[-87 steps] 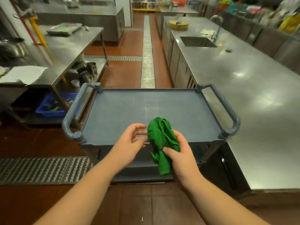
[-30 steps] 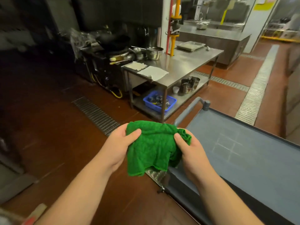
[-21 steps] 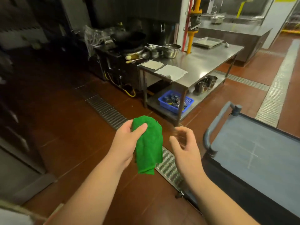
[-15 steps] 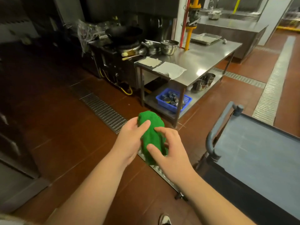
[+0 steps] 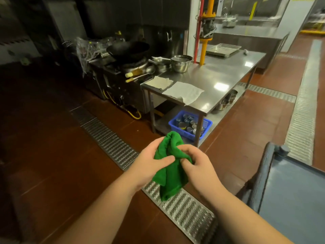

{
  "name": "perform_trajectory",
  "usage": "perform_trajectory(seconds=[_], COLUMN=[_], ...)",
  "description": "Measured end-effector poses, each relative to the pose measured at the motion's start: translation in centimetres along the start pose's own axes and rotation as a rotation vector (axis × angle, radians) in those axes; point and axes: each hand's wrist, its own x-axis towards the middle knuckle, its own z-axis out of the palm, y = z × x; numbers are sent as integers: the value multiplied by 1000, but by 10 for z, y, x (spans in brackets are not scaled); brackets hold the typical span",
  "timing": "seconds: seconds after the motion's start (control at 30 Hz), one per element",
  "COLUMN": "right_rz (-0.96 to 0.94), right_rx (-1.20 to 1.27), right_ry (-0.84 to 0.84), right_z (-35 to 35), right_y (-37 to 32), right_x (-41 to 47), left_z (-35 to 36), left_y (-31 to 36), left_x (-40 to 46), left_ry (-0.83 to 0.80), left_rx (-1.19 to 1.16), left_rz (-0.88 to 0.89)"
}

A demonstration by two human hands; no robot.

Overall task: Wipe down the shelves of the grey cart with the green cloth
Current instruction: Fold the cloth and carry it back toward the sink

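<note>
I hold the green cloth [image 5: 171,175] bunched up in mid-air over the floor, at the centre of the view. My left hand [image 5: 151,164] grips its left side with the thumb across the front. My right hand [image 5: 198,168] pinches its upper right fold. The cloth's lower end hangs loose over the floor drain. The grey cart [image 5: 295,196] is at the lower right, well clear of both hands; only the left part of its top shelf and its left handle [image 5: 263,171] show. Its lower shelves are hidden.
A metal drain grate [image 5: 112,147] runs diagonally across the red tile floor under my hands. Behind stands a steel table [image 5: 219,76] with white cloths, bowls and a tray, a blue basket [image 5: 190,125] of cans beneath it. A wok stove [image 5: 128,50] sits to its left.
I have turned left, away from the cart's top shelf. My right hand let go of the cloth, then took hold again, and the cloth now hangs longer between both hands.
</note>
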Motion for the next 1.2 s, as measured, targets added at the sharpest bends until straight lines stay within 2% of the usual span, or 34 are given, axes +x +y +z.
perform_trajectory(seconds=[0.13, 0.33, 0.43, 0.63, 0.73, 0.87, 0.93, 1.1, 1.2], right_rz=[87, 156, 129, 114, 235, 315, 342, 367, 433], right_rx=[152, 100, -111, -736, -774, -579, -484, -340, -317], right_ry=[88, 322, 395, 482, 608, 846, 950, 1195, 1214], right_z=[-22, -71, -84, -111, -129, -146, -157, -203, -241], right_y=[15, 22, 27, 34, 46, 59, 65, 88, 109], right_x=[73, 166, 203, 261, 282, 295, 297, 298, 303], left_z=[-34, -81, -105, -131, -128, -86, -56, 31, 91], left_y=[2, 16, 20, 32, 40, 54, 60, 66, 69], left_x=[60, 158, 216, 335, 395, 449, 469, 514, 541], left_ry=[5, 108, 120, -65, -157, -501, -633, -777, -828], left_rx=[109, 410, 528, 648, 544, -17, -153, -230, -200], left_rz=[-41, -74, -7, 143, 168, -110, -153, -117, -108])
